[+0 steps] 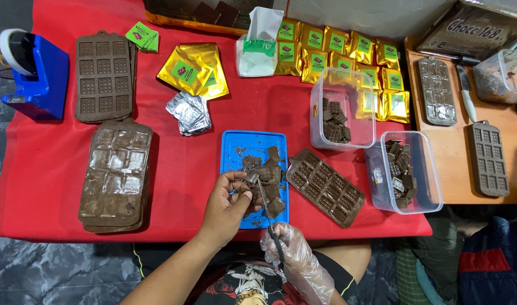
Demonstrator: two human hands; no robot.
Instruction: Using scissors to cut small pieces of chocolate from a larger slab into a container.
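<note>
place: my small home chocolate-making workspace | evidence: silicone bar moulds [104, 76], gold foil pouches [340, 53], red cloth [49, 186] on tiled floor [43, 271]

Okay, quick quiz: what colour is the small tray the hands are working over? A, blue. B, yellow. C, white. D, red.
A: the tray under the left hand and the gloved right hand is blue, holding chocolate pieces, and it lies on a red cloth.
</note>
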